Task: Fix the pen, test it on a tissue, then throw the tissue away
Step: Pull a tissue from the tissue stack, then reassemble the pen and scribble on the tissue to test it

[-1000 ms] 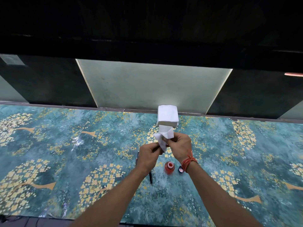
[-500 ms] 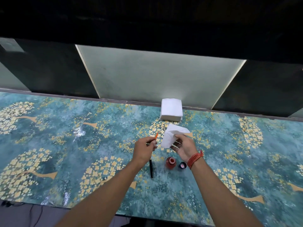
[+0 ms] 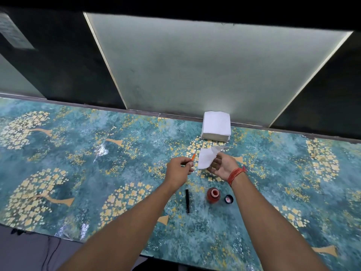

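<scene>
My left hand (image 3: 178, 170) pinches a thin pen part whose orange tip (image 3: 193, 157) sticks up past the fingers. Just to its right, my right hand (image 3: 222, 166), with red threads at the wrist, holds a crumpled white tissue (image 3: 206, 157) between thumb and fingers above the table. A black pen barrel (image 3: 187, 200) lies on the table in front of my hands. Beside it stands a small open red ink bottle (image 3: 213, 195), and its black cap (image 3: 228, 199) lies to the right.
A stack of white tissues (image 3: 216, 126) sits at the back of the patterned teal table (image 3: 78, 173), against a wall of dark and frosted panels. The table's near edge runs along the lower left, with cables on the floor below.
My hands have parted: the tissue went to the right hand alone, and the left hand came away holding the orange-tipped pen part. My view has tilted down.
</scene>
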